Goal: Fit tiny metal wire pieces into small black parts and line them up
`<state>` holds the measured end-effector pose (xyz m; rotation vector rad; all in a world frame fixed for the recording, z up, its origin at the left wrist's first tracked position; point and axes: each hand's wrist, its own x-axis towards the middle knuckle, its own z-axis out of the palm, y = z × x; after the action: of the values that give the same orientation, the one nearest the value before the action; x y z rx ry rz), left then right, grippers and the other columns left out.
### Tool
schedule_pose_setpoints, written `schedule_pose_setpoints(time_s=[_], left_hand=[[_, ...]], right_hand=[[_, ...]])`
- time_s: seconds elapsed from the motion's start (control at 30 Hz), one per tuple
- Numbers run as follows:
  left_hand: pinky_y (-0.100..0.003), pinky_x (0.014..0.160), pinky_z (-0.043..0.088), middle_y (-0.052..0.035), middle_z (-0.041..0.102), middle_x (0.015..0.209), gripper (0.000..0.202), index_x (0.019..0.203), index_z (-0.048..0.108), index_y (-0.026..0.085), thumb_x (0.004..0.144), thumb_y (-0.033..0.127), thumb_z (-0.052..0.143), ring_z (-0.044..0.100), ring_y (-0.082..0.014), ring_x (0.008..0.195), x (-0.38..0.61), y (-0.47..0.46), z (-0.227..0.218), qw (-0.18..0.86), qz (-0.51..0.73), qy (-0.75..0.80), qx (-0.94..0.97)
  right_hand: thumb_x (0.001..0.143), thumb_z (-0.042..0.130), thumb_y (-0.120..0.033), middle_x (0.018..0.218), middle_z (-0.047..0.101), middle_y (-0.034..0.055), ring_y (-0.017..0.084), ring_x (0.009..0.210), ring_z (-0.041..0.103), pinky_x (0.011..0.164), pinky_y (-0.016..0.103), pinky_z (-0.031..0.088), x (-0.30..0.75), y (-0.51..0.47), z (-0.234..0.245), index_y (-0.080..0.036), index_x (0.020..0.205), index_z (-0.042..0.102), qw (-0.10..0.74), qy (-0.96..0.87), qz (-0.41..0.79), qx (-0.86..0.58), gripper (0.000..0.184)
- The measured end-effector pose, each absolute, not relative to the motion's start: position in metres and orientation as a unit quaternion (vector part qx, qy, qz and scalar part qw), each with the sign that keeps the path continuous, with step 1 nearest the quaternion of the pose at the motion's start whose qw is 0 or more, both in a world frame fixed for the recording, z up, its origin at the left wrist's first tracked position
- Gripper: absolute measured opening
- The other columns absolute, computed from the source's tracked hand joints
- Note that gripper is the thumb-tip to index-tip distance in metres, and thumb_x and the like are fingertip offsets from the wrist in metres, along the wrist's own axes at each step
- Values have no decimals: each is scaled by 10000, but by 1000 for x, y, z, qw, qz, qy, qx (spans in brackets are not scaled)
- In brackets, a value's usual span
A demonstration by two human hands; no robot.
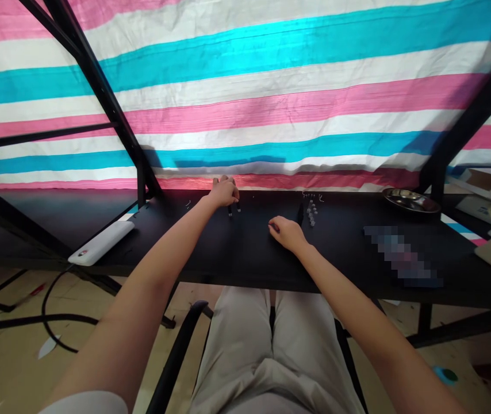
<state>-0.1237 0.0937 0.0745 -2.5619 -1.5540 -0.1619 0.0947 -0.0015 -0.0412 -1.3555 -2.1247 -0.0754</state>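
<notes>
Left of the beads (310,211), the left hand (226,191) bends over two dark sticks (230,211), pointing down as if to pinch them; whether it grips, I cannot tell. The right hand (287,233), nearer the beads, rests half-curled, perhaps for support, its grip hidden.

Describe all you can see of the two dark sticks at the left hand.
The two dark sticks look slim, with pale tips; material unclear. Their visible ends poke out below the left hand, side by side with a gap, over the black table. The hand hides their other ends, so grip and full length can't be told.
</notes>
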Motion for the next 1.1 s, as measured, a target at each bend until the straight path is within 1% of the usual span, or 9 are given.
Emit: schedule_pose_setpoints(time_s=[0.1, 0.27, 0.67, 0.83, 1.1], left_hand=[[-487, 956, 232, -74, 535, 1077, 111, 784, 725, 222, 705, 266, 662, 350, -330, 1144, -128, 97, 66, 62, -53, -532, -843], [-490, 955, 250, -79, 526, 1082, 116, 797, 725, 219, 714, 271, 663, 349, -322, 1138, -131, 101, 56, 68, -47, -541, -837], [-524, 955, 240, -92, 543, 1050, 99, 758, 723, 202, 686, 219, 658, 362, -326, 1115, -129, 98, 61, 58, -39, -529, -846], [-530, 952, 241, -92, 545, 1037, 76, 728, 712, 202, 691, 238, 656, 362, -316, 1098, -128, 98, 60, 63, -43, -527, -847], [-548, 965, 223, -94, 542, 1056, 98, 749, 713, 197, 689, 249, 655, 359, -324, 1110, -130, 96, 61, 55, -31, -527, -847]], right_hand=[[847, 466, -235, 813, 615, 29, 126, 679, 546, 636, 238, 364, 95, -1, -41, -189, 900, 616, 304, -804, -26, -510, 166], [848, 456, -238, 806, 609, 26, 123, 672, 539, 629, 236, 360, 95, -1, -41, -192, 901, 616, 302, -805, -23, -510, 175], [845, 453, -226, 807, 603, 27, 124, 680, 536, 637, 234, 359, 95, -2, -40, -191, 887, 611, 294, -807, -23, -511, 167], [840, 455, -221, 810, 603, 29, 124, 683, 536, 638, 231, 356, 95, -2, -41, -190, 885, 611, 298, -807, -23, -510, 166], [836, 462, -224, 815, 609, 27, 124, 674, 535, 632, 230, 352, 95, -2, -40, -195, 881, 612, 297, -804, -19, -516, 160]])
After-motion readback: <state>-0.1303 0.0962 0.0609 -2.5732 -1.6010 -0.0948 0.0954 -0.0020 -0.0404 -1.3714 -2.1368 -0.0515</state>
